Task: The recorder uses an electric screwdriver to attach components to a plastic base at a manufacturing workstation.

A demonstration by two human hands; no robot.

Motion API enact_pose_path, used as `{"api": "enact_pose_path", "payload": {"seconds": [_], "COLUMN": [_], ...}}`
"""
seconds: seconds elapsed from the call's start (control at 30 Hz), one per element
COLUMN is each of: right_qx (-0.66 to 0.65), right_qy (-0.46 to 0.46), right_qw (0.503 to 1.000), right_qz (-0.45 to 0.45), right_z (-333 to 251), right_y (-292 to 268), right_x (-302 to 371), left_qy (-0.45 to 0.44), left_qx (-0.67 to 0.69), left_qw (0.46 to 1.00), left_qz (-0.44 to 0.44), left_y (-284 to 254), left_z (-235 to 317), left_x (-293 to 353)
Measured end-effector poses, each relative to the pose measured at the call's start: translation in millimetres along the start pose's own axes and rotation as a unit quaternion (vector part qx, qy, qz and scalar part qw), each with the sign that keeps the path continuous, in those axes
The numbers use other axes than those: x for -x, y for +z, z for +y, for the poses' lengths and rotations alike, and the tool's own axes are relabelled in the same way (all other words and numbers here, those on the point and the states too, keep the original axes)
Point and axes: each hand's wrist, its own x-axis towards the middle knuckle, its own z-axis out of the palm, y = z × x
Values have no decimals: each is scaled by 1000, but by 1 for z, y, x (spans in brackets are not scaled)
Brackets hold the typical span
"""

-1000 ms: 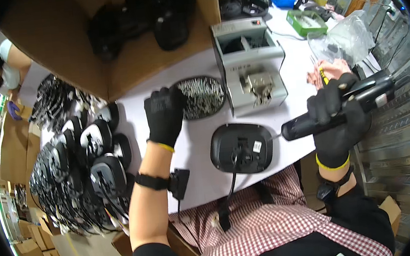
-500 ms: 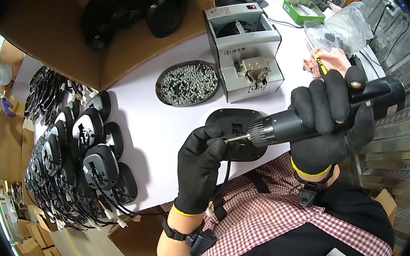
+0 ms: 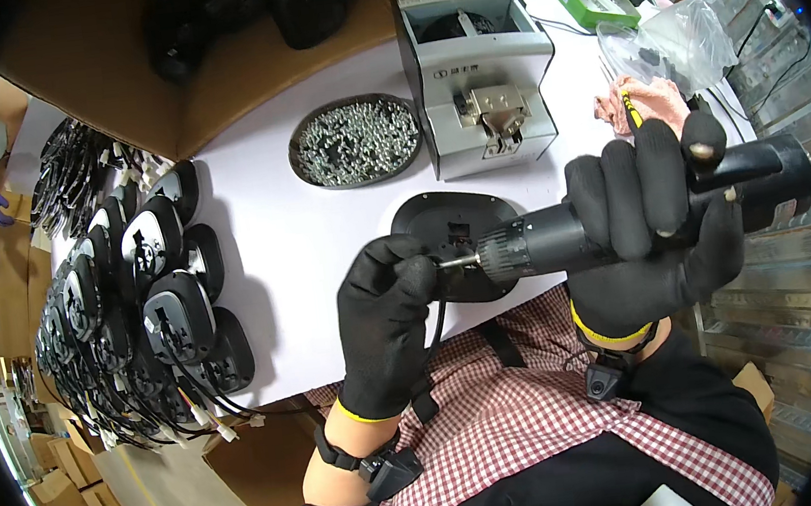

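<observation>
My right hand [image 3: 655, 227], in a black glove, is wrapped round a black electric screwdriver [image 3: 552, 238] held level, its bit toward the left. At the bit's tip the thumb and forefinger of my gloved left hand [image 3: 386, 299] are pinched together. Whatever they hold is too small or hidden to make out. Beneath the bit, a black oval housing [image 3: 421, 214] lies on the white table, partly covered by the screwdriver and my left fingers. A black cable [image 3: 439, 328] runs from it past my left hand.
Beyond the housing are an oval dish of small screws [image 3: 360, 179] and a grey screw feeder [image 3: 481, 77]. Stacked housings with cables [image 3: 180, 316] fill the table's left side. A cardboard box [image 3: 204, 126] stands behind; a pink cloth [image 3: 657, 106] and plastic bag [image 3: 694, 40] lie right.
The view has shifted, so the table things sit higher and slightly left in the picture. My hands keep their pose, with the bit's tip still at my left fingertips.
</observation>
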Motion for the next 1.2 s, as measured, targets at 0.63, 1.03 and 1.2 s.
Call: {"api": "enact_pose_path", "payload": {"seconds": [0.63,1.03,1.2], "right_qx": [109,232,273], "right_qy": [119,223,258], "right_qw": [987,946,926], "right_qz": [-14,-33,-34], "right_z": [33,57,66], "right_y": [-30,-5,6], "right_x": [-7,-20,-23], "left_qy": [246,226,226], "left_qx": [-550,-495,-482], "left_qw": [793,833,841], "left_qz": [90,100,101], "left_y": [-20,-23,-26], "left_z": [-44,-44,-46], "left_x": [-18,-21,-21]}}
